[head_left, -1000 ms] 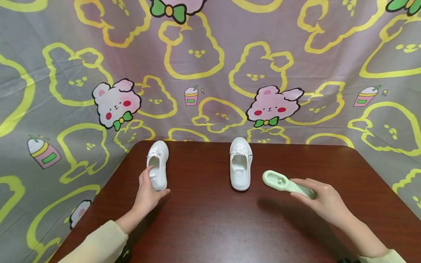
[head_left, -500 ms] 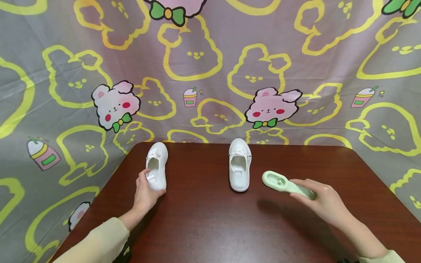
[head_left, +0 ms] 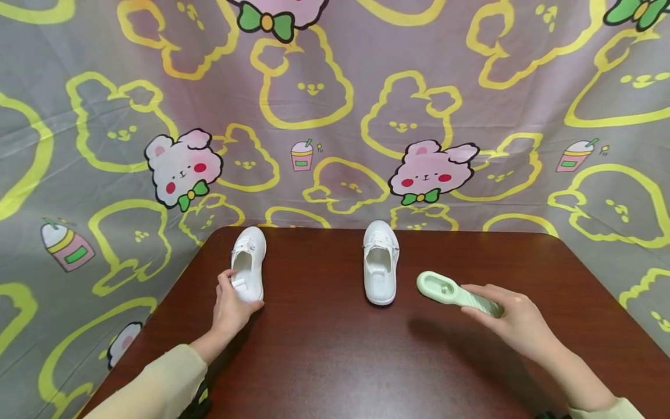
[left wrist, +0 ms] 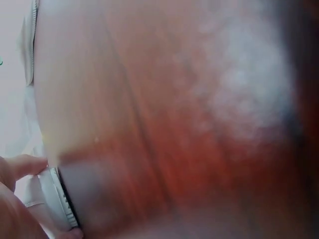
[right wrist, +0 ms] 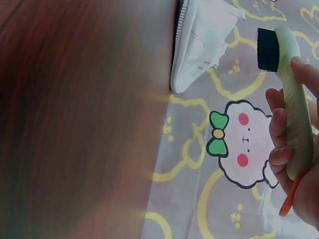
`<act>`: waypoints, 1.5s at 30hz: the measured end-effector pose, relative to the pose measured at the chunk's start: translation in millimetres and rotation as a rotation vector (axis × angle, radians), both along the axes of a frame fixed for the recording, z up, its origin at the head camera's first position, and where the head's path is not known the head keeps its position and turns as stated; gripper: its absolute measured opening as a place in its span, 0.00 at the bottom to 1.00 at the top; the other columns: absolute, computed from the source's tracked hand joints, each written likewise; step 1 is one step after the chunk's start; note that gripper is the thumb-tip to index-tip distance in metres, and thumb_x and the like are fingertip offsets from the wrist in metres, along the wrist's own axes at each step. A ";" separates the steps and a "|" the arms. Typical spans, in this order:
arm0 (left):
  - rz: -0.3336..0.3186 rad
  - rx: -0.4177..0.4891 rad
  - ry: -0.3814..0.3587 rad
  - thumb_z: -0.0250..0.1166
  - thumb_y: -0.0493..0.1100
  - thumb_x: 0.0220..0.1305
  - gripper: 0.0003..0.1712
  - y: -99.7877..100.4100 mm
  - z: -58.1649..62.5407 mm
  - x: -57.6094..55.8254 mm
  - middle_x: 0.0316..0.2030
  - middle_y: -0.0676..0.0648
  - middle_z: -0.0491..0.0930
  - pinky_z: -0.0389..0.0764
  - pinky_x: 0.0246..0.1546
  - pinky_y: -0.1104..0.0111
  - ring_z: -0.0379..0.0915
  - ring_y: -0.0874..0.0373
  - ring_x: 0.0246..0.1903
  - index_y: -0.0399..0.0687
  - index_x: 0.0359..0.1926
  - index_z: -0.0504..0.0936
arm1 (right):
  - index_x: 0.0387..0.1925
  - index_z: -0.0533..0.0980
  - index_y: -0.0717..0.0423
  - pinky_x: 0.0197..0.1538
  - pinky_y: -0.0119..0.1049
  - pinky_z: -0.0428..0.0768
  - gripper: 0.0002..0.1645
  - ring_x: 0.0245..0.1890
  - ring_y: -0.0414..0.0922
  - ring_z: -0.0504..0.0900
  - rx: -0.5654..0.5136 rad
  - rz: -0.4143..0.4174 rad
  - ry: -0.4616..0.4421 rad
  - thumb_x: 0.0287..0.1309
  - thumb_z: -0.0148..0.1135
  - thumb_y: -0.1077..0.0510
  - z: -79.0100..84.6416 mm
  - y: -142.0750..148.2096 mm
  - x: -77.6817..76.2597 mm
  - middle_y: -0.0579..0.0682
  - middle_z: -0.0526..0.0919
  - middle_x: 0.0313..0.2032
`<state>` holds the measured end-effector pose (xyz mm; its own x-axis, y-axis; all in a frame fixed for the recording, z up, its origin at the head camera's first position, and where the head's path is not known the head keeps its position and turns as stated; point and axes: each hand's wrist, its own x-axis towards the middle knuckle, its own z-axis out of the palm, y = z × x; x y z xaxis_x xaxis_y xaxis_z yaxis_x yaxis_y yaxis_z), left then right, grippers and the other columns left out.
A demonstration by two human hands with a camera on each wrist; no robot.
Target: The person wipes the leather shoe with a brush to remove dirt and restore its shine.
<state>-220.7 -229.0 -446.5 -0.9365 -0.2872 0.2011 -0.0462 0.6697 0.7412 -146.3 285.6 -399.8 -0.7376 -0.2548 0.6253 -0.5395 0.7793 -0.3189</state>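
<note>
Two white lace-up sneakers lie apart on the table, toes toward the back. My left hand [head_left: 230, 305] grips the left sneaker [head_left: 255, 256] by its heel, fingers at the outer side and opening, thumb against the back. In the left wrist view, fingers hold the sneaker's heel [left wrist: 59, 199] at the lower left edge. My right hand [head_left: 515, 317] holds a pale green scrub brush [head_left: 439, 287] by its handle, above the table, right of the other sneaker [head_left: 381, 262]. The right wrist view shows the brush's dark bristles [right wrist: 268, 50] and an orange loop [right wrist: 293, 194] at the handle end.
The dark red-brown wooden table [head_left: 324, 349] has a glossy top and rounded far corners. A grey-pink curtain [head_left: 335, 116] with cartoon bears hangs along its back and left side.
My left hand has shifted slightly left, and its thumb has closed in against the sneaker's heel. My right hand and the brush stay almost still.
</note>
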 end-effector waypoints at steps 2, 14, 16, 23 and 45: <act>0.005 0.013 0.016 0.77 0.33 0.39 0.55 -1.6 0.4 -0.4 0.52 0.29 0.61 0.68 0.46 0.43 0.64 0.31 0.49 0.43 0.63 0.50 | 0.47 0.83 0.43 0.30 0.25 0.65 0.26 0.28 0.33 0.72 -0.001 -0.001 0.002 0.42 0.79 0.59 0.1 1.1 -0.1 0.32 0.81 0.33; 0.002 0.103 0.109 0.74 0.34 0.42 0.51 -5.9 14.0 8.3 0.51 0.26 0.70 0.67 0.47 0.49 0.69 0.34 0.48 0.38 0.62 0.50 | 0.47 0.83 0.42 0.31 0.26 0.65 0.26 0.28 0.33 0.73 -0.011 -0.050 -0.007 0.42 0.79 0.59 -2.0 17.1 2.2 0.35 0.82 0.34; -0.022 0.121 0.114 0.74 0.34 0.42 0.51 -3.6 17.9 10.0 0.53 0.26 0.70 0.67 0.49 0.50 0.68 0.35 0.50 0.37 0.62 0.50 | 0.47 0.83 0.42 0.31 0.26 0.66 0.26 0.29 0.33 0.74 -0.014 -0.062 -0.013 0.42 0.79 0.59 -2.7 20.4 2.3 0.37 0.83 0.35; -0.108 0.229 0.108 0.73 0.31 0.46 0.49 8.4 27.6 15.3 0.58 0.28 0.65 0.62 0.56 0.55 0.63 0.39 0.58 0.33 0.62 0.49 | 0.47 0.83 0.45 0.32 0.25 0.66 0.25 0.32 0.31 0.75 -0.030 -0.097 -0.025 0.42 0.79 0.58 -3.6 29.4 3.6 0.42 0.85 0.37; -0.410 0.579 0.155 0.69 0.22 0.47 0.46 60.7 61.4 31.4 0.57 0.38 0.67 0.68 0.48 0.77 0.66 0.58 0.53 0.35 0.63 0.51 | 0.46 0.84 0.49 0.30 0.25 0.65 0.26 0.28 0.29 0.69 -0.107 -0.116 0.045 0.41 0.78 0.64 1.6 41.4 1.3 0.41 0.82 0.31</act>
<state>-189.3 -168.4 -385.1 -0.9647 -0.0196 0.2628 0.2592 0.1086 0.9597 -145.0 327.1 -398.2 -0.7290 -0.0993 0.6773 -0.4633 0.7999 -0.3814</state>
